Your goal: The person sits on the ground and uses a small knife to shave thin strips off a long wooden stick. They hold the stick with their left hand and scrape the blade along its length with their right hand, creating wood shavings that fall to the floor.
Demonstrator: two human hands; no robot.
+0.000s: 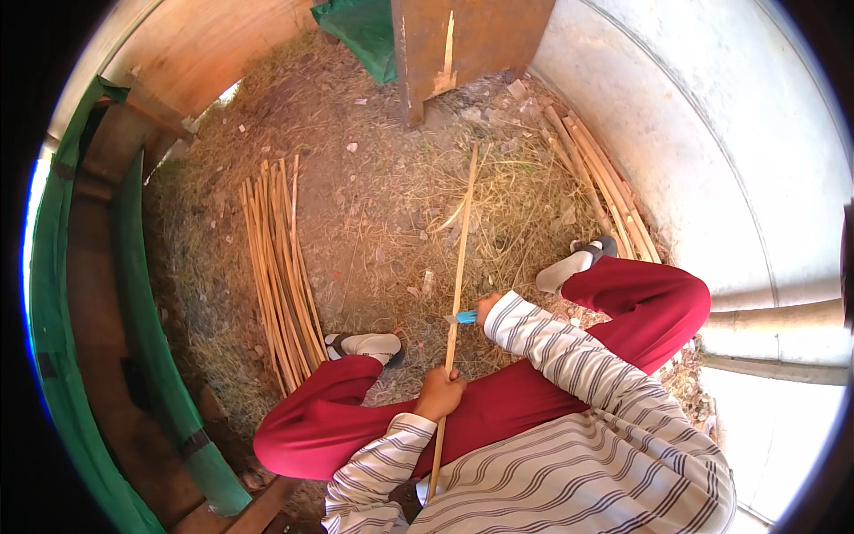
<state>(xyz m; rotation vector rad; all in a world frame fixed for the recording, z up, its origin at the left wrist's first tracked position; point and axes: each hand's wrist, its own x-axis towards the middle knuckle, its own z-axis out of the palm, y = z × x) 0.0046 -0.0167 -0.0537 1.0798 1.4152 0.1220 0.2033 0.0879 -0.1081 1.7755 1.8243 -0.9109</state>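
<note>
A long, thin pale strip of wood or bamboo [464, 240] runs from my lap out over the ground, nearly straight ahead. My left hand [439, 394] is closed round its near part, close to my lap. In my right hand [487, 308], a knife with a light blue handle [467, 317] points left, its blade against the strip just beyond my left hand. A thin curled sliver [449, 219] sticks out on the strip's left side, farther along.
Many similar strips lie in a bundle [271, 276] to my left. Thicker poles [600, 173] lie along the white sheet wall [712, 133] at right. A brown board [471, 53] stands ahead. Dry straw and shavings [507, 187] cover the ground. Green sheeting [160, 338] hangs at left.
</note>
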